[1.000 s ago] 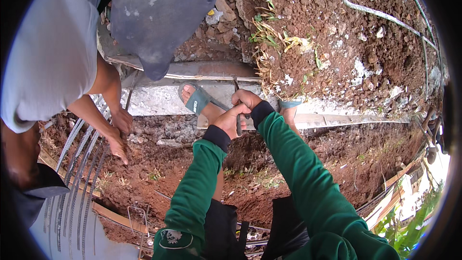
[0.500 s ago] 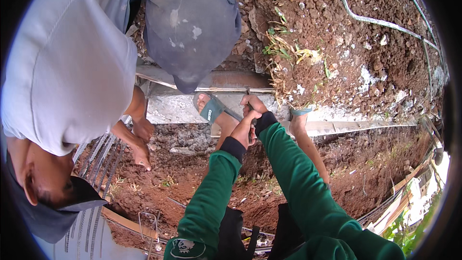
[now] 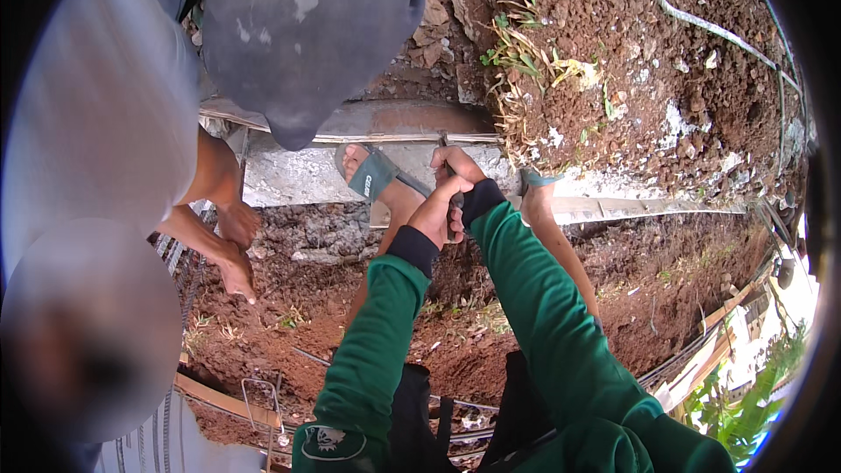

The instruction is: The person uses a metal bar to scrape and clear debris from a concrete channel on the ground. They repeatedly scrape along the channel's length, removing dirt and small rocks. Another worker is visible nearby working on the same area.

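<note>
Both my hands are closed round a thin dark metal bar (image 3: 455, 200). My right hand (image 3: 454, 163) holds it farther up, close to the thin edge of a wooden board (image 3: 399, 137). Just below, my left hand (image 3: 434, 213) grips the same bar, with its fingers curled round the lower part. The bar's upper end meets the board's edge; whether it is wedged in there I cannot tell. Under my hands runs a pale concrete strip (image 3: 293, 177). My sandalled left foot (image 3: 371, 172) rests on it, left of my hands, and my right foot (image 3: 538, 193) is to the right.
A co-worker in a light shirt (image 3: 96, 114) bends in at the left, hands (image 3: 229, 250) low over the soil. Steel rebar (image 3: 187, 285) lies beneath them. Loose reddish earth (image 3: 666, 96) and a pale hose or cable (image 3: 696, 38) fill the upper right. A trench runs below the concrete.
The whole view has shifted a little, so most things sit slightly farther left and higher. The co-worker's head is blurred by motion or smearing. My hands keep their grip on the bar.
</note>
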`<action>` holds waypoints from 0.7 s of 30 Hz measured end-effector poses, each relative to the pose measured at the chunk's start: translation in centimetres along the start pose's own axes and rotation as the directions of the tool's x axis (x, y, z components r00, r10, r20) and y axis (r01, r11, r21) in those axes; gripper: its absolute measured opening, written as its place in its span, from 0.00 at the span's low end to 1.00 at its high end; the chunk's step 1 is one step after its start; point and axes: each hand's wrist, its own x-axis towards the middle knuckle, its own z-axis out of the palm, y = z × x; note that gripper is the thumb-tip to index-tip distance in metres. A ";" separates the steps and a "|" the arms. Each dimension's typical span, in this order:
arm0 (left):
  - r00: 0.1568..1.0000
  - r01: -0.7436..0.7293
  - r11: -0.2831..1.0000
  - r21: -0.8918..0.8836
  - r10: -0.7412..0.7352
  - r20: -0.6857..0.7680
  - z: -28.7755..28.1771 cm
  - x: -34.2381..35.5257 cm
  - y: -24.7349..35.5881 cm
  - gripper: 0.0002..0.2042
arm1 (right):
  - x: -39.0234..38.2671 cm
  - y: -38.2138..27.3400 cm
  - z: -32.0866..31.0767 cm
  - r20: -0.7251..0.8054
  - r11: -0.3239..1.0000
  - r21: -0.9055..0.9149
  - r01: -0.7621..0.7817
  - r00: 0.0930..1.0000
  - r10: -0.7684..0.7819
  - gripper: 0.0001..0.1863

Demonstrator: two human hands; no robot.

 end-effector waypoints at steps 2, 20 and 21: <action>0.993 -0.050 0.999 -0.008 0.050 0.107 1.1 1.1 0.6 0.16 | 4.6 0.1 -2.1 0.004 0.966 -0.042 0.253 0.967 -0.253 0.10; 0.990 -0.137 0.979 -0.148 0.131 -0.045 2.1 0.1 -0.2 0.23 | 9.2 1.8 -3.1 0.145 0.833 0.023 0.553 0.822 -0.550 0.07; 0.994 -0.030 0.996 -0.088 0.020 -0.104 1.2 0.6 -1.1 0.22 | 8.5 0.5 -1.7 0.128 0.811 0.116 0.574 0.801 -0.585 0.08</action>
